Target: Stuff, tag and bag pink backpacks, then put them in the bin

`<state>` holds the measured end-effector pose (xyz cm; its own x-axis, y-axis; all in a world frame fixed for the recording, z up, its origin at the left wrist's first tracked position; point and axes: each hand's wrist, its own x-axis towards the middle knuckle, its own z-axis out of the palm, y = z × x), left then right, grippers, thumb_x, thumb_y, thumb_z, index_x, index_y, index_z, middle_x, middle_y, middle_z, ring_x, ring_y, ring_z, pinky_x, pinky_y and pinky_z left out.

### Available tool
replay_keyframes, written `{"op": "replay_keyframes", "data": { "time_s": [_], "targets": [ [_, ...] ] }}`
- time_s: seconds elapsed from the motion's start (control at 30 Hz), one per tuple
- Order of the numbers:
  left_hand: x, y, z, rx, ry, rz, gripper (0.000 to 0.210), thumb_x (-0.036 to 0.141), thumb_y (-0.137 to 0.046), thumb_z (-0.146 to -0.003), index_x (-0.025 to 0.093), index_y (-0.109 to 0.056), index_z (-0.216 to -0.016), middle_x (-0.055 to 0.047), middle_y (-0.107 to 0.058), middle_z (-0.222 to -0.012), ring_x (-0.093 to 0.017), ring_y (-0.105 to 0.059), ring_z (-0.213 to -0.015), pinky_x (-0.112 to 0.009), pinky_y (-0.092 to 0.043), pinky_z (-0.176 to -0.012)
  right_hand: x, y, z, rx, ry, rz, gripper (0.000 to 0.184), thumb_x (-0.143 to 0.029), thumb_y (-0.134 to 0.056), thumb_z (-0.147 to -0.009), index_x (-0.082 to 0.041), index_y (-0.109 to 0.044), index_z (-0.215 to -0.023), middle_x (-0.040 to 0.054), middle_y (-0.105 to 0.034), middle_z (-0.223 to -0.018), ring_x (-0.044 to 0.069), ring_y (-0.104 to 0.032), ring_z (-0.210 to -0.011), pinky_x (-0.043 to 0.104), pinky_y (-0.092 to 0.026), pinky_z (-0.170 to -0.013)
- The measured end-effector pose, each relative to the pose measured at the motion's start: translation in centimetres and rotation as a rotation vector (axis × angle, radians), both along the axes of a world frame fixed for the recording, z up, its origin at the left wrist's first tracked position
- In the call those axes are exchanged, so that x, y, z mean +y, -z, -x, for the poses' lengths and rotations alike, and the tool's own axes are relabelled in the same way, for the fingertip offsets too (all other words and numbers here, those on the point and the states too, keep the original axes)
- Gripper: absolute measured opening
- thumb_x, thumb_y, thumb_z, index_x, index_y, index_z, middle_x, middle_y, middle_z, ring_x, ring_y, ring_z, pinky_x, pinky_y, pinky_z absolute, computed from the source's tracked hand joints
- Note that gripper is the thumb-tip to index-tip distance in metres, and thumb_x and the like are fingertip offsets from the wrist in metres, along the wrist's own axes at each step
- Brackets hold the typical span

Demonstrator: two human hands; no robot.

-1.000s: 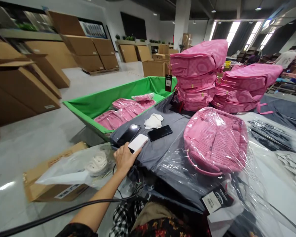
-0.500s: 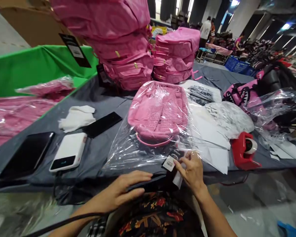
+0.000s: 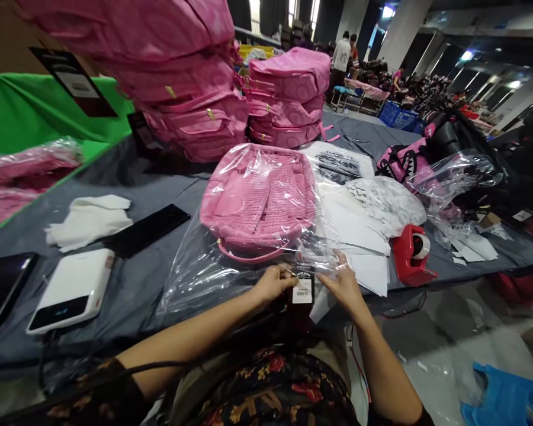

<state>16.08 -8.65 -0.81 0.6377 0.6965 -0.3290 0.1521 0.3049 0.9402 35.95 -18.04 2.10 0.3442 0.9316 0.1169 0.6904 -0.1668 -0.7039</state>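
A pink backpack (image 3: 257, 201) lies inside a clear plastic bag (image 3: 190, 278) right in front of me. At the bag's near edge is a black hang tag (image 3: 302, 290) with a white barcode label. My left hand (image 3: 273, 285) is closed at the tag's upper left, thumb and fingers pinched together. On the tag's other side, my right hand (image 3: 344, 284) pinches the plastic bag's near edge, its thumb close to the tag. A white slip shows below the right hand. Exactly how much plastic each hand grips is hard to make out.
Pink backpacks (image 3: 190, 89) are stacked behind, left of a second pile (image 3: 288, 97). A white power bank (image 3: 73, 290), a black phone (image 3: 148, 229) and a white cloth (image 3: 91, 219) lie leftward. Rightward are white sheets (image 3: 355, 231) and a red tape dispenser (image 3: 411, 257).
My left hand has left the dark object near my lap and come up to the hang tag. The tag now hangs upright between both hands. My view has shifted to the right.
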Motion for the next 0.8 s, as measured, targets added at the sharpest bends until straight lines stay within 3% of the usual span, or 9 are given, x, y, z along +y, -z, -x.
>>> {"op": "replay_keyframes", "data": {
  "time_s": [0.13, 0.23, 0.33, 0.47, 0.57, 0.67, 0.8],
  "targets": [
    [0.6, -2.4, 2.5, -0.033, 0.063, 0.203, 0.044, 0.047, -0.089, -0.054, 0.014, -0.063, -0.066, 0.001, -0.056, -0.059, -0.009, -0.044, -0.052, -0.024, -0.032, -0.052, -1.2, 0.5, -0.6, 0.139, -0.03, 0.052, 0.036, -0.039, -0.068, -0.077, -0.018, -0.066, -0.106, 0.0019, -0.069, -0.083, 0.019, -0.06, -0.071, 0.029, -0.048, -0.067],
    [0.2, -3.9, 3.7, -0.078, 0.036, 0.26, 0.041, 0.045, -0.091, -0.056, 0.014, -0.068, -0.069, -0.003, -0.064, -0.07, -0.014, -0.056, -0.065, -0.027, -0.042, -0.062, -2.4, 0.8, 0.5, 0.312, -0.148, 0.096, 0.022, -0.036, -0.067, -0.077, -0.017, -0.069, -0.09, 0.0003, -0.068, -0.077, 0.018, -0.06, -0.071, 0.028, -0.048, -0.066],
    [-0.7, -4.3, 3.1, -0.129, -0.019, 0.248, 0.04, 0.046, -0.091, -0.057, 0.015, -0.07, -0.071, -0.008, -0.069, -0.081, -0.021, -0.063, -0.083, -0.033, -0.048, -0.079, -3.0, 0.8, 3.1, 0.547, -0.22, 0.071, 0.026, -0.037, -0.07, -0.077, -0.018, -0.073, -0.096, 0.0033, -0.074, -0.093, 0.022, -0.066, -0.085, 0.033, -0.054, -0.08],
    [-1.6, -3.6, 1.7, -0.163, -0.067, 0.283, 0.047, 0.048, -0.093, -0.051, 0.016, -0.066, -0.072, -0.005, -0.068, -0.079, -0.022, -0.064, -0.082, -0.037, -0.049, -0.085, -3.4, 0.5, 5.9, 0.7, -0.184, 0.012, 0.034, -0.039, -0.077, -0.072, -0.02, -0.072, -0.1, 0.0043, -0.074, -0.096, 0.025, -0.068, -0.094, 0.04, -0.054, -0.093],
    [-2.0, -2.5, 1.8, -0.108, -0.113, 0.129, 0.046, 0.052, -0.087, -0.057, 0.017, -0.059, -0.067, -0.001, -0.063, -0.071, -0.016, -0.058, -0.07, -0.03, -0.046, -0.071, -4.3, 0.6, 5.9, 0.775, -0.191, 0.074, 0.037, -0.041, -0.08, -0.07, -0.021, -0.067, -0.098, 0.0028, -0.073, -0.092, 0.023, -0.068, -0.093, 0.037, -0.055, -0.091],
    [-2.1, -1.2, 2.4, 0.011, -0.132, -0.086, 0.045, 0.056, -0.077, -0.067, 0.019, -0.052, -0.063, 0.003, -0.053, -0.062, -0.013, -0.048, -0.061, -0.026, -0.037, -0.059, -5.5, 1.2, 4.4, 0.891, -0.18, 0.184, 0.039, -0.048, -0.08, -0.072, -0.021, -0.058, -0.091, -0.0006, -0.069, -0.082, 0.017, -0.067, -0.076, 0.029, -0.057, -0.074],
    [-2.3, -0.2, 2.2, 0.133, -0.063, -0.243, 0.046, 0.063, -0.066, -0.074, 0.021, -0.05, -0.065, 0.005, -0.048, -0.056, -0.014, -0.045, -0.056, -0.026, -0.033, -0.055, -6.3, 2.1, 3.4, 0.933, -0.106, 0.222, 0.046, -0.066, -0.065, -0.082, -0.023, -0.05, -0.091, -0.0039, -0.062, -0.069, 0.012, -0.054, -0.049, 0.024, -0.049, -0.046]
  ]
}}
